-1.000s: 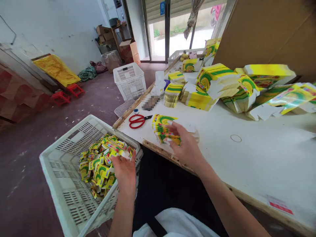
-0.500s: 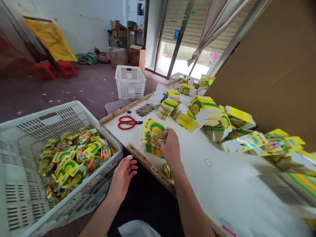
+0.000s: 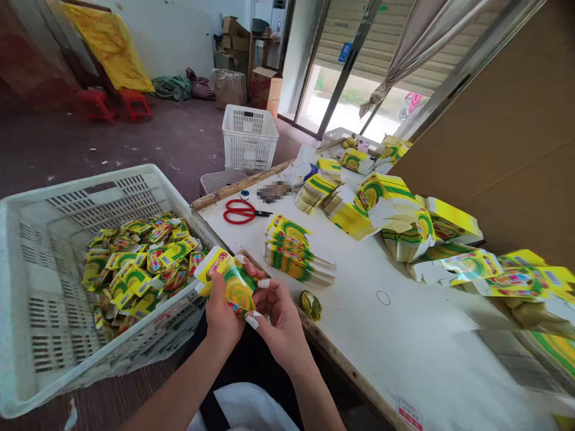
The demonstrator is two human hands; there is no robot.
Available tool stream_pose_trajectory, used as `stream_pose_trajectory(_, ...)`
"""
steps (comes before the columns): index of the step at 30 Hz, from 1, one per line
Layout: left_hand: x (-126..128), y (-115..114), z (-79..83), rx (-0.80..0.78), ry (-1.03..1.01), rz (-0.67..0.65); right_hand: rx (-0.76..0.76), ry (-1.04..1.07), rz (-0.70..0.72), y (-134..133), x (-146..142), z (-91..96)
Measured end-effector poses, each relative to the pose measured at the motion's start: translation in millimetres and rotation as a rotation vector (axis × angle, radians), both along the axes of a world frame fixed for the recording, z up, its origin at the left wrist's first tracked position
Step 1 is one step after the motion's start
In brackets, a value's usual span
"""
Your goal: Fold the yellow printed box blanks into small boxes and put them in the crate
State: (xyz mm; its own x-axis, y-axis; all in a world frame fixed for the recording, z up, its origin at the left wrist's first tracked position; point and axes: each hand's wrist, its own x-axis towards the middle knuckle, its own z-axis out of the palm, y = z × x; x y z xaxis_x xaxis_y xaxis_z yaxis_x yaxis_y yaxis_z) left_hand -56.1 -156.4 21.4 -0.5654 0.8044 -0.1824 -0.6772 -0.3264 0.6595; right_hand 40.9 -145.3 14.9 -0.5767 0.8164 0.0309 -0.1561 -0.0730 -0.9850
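By the table edge [image 3: 354,376], open room is left beside the stack [image 3: 290,254]. Unlike earlier, a carton [image 3: 236,284] is pinched by both left hand [image 3: 224,314] and right hand [image 3: 282,326].

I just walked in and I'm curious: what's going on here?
A person's left hand and right hand hold one yellow-and-green carton. On the white table lie a stack of cartons and red-handled scissors. To the left, a white crate holds a heap of yellow-and-green packs.
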Motion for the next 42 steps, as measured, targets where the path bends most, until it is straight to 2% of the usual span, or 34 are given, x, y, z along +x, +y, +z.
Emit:
stream_pose_trajectory(3,2,3,-1.2,-0.077,-0.054,0.121,-0.096,0.023,0.023,-10,-4,-4.0)
stream_pose_trajectory(5,5,3,-7.4,-0.151,-0.034,0.148,-0.115,0.005,0.017,-8,-4,-7.4)
stream_pose_trajectory(11,6,-4,-26.7,-0.149,0.273,0.004,-0.078,0.019,-0.202,11,5,-19.6)
stream_pose_trajectory(16,-4,-5,-35.6,-0.196,0.367,-0.002,-0.002,0.034,-0.295,17,16,-21.0)
stream_pose_trajectory(19,-10,-8,-34.0,-0.151,0.415,-0.024,0.229,-0.043,-0.366,25,34,-11.2)
stream_pose_trajectory(22,-19,-18,-18.9,-0.008,0.575,0.115,0.661,-0.229,-0.471,34,56,5.3)
stream_pose_trajectory(24,-23,-25,-3.4,0.097,0.782,0.164,0.950,-0.377,-0.470,35,64,15.8)
stream_pose_trajectory(26,-25,-30,10.2,0.109,1.092,0.101,1.145,-0.467,-0.378,31,64,22.7)
stream_pose_trajectory(29,-22,-29,15.5,-0.039,1.529,-0.162,1.239,-0.481,-0.217,20,57,23.9)
stream_pose_trajectory(30,-20,-27,12.6,-0.087,1.593,-0.272,1.227,-0.477,-0.215,18,55,22.1)
stream_pose_trajectory(32,-16,-22,2.8,-0.179,1.602,-0.425,1.132,-0.439,-0.333,15,53,15.9)
stream_pose_trajectory(33,-14,-21,-2.7,-0.218,1.584,-0.447,1.026,-0.405,-0.414,16,53,11.9)
stream_pose_trajectory(35,-10,-21,-11.4,-0.271,1.536,-0.454,0.713,-0.290,-0.514,16,51,3.4)
stream_pose_trajectory(36,-8,-22,-14.1,-0.272,1.522,-0.454,0.533,-0.233,-0.504,16,49,-0.9)
stream_pose_trajectory(38,-4,-24,-16.6,-0.232,1.518,-0.476,0.221,-0.165,-0.384,15,43,-9.2)
stream_pose_trajectory(40,-2,-26,-17.1,-0.157,1.543,-0.488,0.002,-0.127,-0.262,13,36,-17.4)
stream_pose_trajectory(42,-2,-27,-17.0,-0.105,1.565,-0.475,-0.152,-0.088,-0.196,12,30,-25.5)
